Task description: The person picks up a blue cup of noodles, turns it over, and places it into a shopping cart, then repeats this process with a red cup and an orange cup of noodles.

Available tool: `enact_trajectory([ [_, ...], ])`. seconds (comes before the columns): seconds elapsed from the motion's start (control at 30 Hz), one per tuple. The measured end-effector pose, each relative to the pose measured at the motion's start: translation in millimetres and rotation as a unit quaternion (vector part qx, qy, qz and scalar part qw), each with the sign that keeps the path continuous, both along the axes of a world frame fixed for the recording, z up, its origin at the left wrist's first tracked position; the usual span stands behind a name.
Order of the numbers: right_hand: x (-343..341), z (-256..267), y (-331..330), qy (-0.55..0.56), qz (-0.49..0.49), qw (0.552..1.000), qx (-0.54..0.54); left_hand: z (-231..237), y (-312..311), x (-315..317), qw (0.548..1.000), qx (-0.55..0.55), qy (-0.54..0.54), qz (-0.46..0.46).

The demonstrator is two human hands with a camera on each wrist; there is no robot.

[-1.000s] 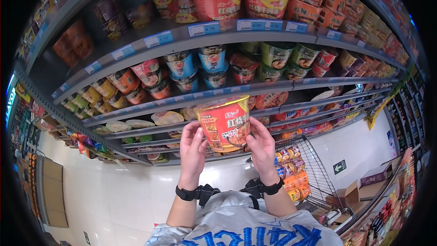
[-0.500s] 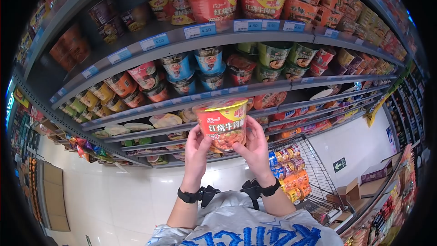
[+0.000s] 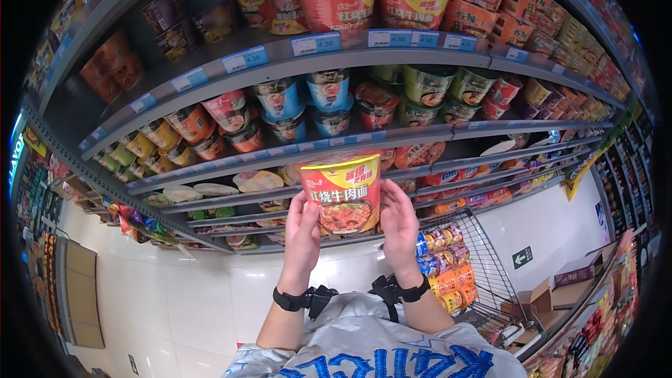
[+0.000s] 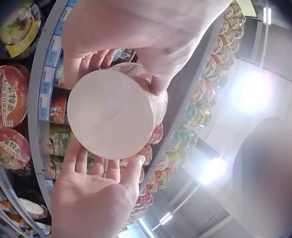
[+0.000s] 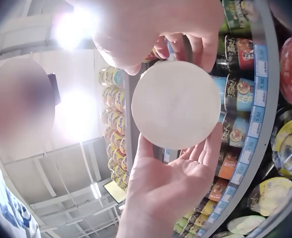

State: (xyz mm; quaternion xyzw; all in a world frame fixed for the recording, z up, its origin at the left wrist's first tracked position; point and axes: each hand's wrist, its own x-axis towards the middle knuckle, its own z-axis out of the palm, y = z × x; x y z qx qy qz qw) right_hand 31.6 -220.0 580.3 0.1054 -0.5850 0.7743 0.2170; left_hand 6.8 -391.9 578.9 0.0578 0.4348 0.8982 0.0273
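A red noodle cup (image 3: 341,196) with a yellow rim stands upright in mid-air before the shelves, its label facing the head camera. My left hand (image 3: 303,238) grips its left side, thumb in front and fingers behind. At the right side my right hand (image 3: 400,231) has its fingers nearly straight against or just beside the wall, with the thumb off the front. Both wrist views look up at the pale round base, in the left wrist view (image 4: 111,114) and the right wrist view (image 5: 175,104). Contact of the right fingertips is partly hidden.
Shelves (image 3: 294,66) of cups and bowls with price labels (image 3: 315,43) curve across the view. A wire shopping cart (image 3: 483,259) holding several packs (image 3: 448,273) stands at the lower right, near an open cardboard box (image 3: 535,297). Pale floor (image 3: 175,301) lies at the lower left.
The cup has turned, bringing its main label from the right side round to the front. My right thumb has come away from the cup's front. My left hand still holds it.
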Motion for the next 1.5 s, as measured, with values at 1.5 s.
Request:
enact_trajectory([
  [1.5,9,-4,7,-0.086,0.105,0.978,-0.158,-9,-14,6,0.997,-0.058,0.009,-0.04],
])
